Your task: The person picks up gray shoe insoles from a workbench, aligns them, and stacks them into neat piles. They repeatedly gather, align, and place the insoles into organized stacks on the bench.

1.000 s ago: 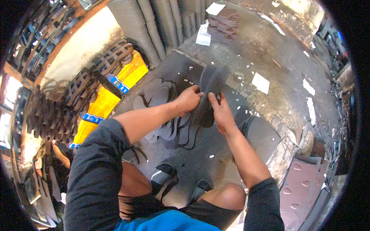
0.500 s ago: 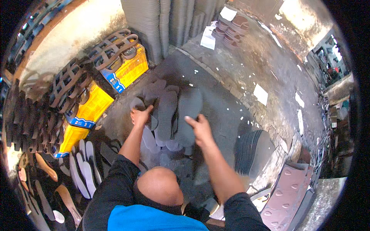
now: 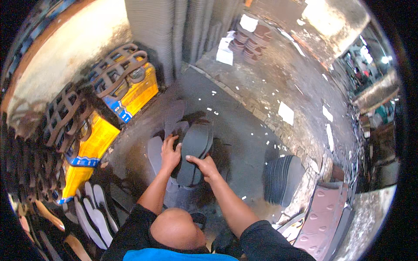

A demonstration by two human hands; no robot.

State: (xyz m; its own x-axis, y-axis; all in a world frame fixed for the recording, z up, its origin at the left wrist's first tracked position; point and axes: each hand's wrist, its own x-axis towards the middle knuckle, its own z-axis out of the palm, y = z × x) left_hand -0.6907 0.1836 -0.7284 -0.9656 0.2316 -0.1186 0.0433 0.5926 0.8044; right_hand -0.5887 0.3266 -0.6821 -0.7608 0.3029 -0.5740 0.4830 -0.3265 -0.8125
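Right hand (image 3: pixel 204 167) grips dark-grey, flat, foot-shaped sole (image 3: pixel 193 141), thumb on top; left hand (image 3: pixel 171 153) alongside, can't tell if grasping.

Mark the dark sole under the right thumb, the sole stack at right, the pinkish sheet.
Dark sole (image 3: pixel 194 144): head view, upper face, broad end.
Sole stack (image 3: pixel 277 179): head view, layered edges.
Pinkish sheet (image 3: pixel 320 222): head view, middle of its face.

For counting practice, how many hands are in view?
2: the left hand, left of the dark sole; the right hand, thumb on top of it. Any farther off may be hidden.
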